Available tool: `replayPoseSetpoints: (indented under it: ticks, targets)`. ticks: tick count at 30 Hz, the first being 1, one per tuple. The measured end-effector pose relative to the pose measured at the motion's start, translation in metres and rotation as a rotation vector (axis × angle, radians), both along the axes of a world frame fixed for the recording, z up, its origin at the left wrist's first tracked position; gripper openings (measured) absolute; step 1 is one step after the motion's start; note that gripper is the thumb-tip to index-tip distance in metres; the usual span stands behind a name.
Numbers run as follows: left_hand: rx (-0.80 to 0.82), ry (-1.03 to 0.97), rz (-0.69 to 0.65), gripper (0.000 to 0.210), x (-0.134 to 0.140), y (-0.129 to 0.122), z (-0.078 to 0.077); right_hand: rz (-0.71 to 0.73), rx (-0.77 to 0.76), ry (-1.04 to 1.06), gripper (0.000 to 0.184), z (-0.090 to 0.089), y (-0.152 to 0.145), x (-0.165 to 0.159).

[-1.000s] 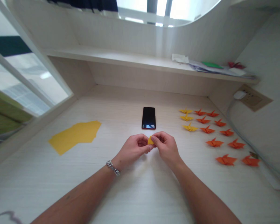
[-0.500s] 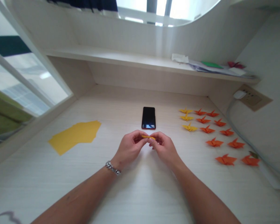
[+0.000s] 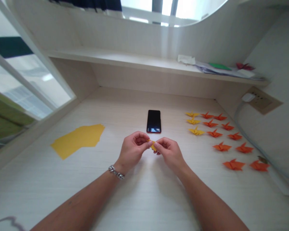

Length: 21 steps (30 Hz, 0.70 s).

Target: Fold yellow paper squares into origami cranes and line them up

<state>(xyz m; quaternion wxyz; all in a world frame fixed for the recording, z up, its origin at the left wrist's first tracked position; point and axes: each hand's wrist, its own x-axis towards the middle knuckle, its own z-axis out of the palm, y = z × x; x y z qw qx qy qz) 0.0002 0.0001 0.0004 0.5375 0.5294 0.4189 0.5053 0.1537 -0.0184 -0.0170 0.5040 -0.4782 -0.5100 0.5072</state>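
Observation:
A small folded piece of yellow paper [image 3: 153, 146] is pinched between my two hands, above the desk in front of the phone. My left hand [image 3: 134, 148], with a silver chain bracelet on its wrist, grips the paper's left end between thumb and fingers. On the other side my right hand [image 3: 170, 150] pinches the paper's right part, thumb on top. Fingers cover much of the paper, so its full shape is hidden. Folded yellow paper cranes [image 3: 196, 131] stand at the right, beside several orange paper cranes [image 3: 214, 133].
A black phone [image 3: 153, 121] lies just beyond my hands. Yellow paper sheets [image 3: 78, 140] are spread at the left of the desk [image 3: 125, 99]. A grey cable [image 3: 249, 141] runs along the right wall from a socket [image 3: 265, 100]. Papers [image 3: 221, 70] lie on the shelf above.
The yellow paper has turned from lying thin and edge-on to tilting downward, showing more of its face. My left hand has shifted slightly up and left; my right hand has barely moved.

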Motion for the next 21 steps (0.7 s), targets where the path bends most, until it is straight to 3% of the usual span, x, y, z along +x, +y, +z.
replayPoseSetpoints:
  ticks: [4, 8, 11, 16, 21]
  targets:
    - [-0.013, 0.025, -0.057, 0.026, -0.0001, 0.0009, -0.002, -0.037, 0.018, -0.034, 0.024, -0.0029, 0.0009, 0.0012]
    - [0.019, 0.046, -0.018, 0.026, -0.0011, 0.0027, -0.0055, 0.03, 0.012, -0.066, 0.024, -0.0036, 0.0021, 0.002]
    - [0.037, 0.043, -0.014, 0.026, -0.0011, 0.0027, -0.0046, -0.016, 0.04, -0.072, 0.021, -0.0021, 0.0032, 0.0022]
    - [-0.001, -0.04, -0.092, 0.037, 0.0009, -0.0003, 0.0013, -0.117, 0.073, 0.185, 0.019, 0.0001, 0.005, 0.0021]
    - [0.026, 0.031, -0.176, 0.022, 0.0027, -0.0019, -0.0001, -0.102, 0.026, 0.342, 0.018, -0.002, 0.0049, 0.0]
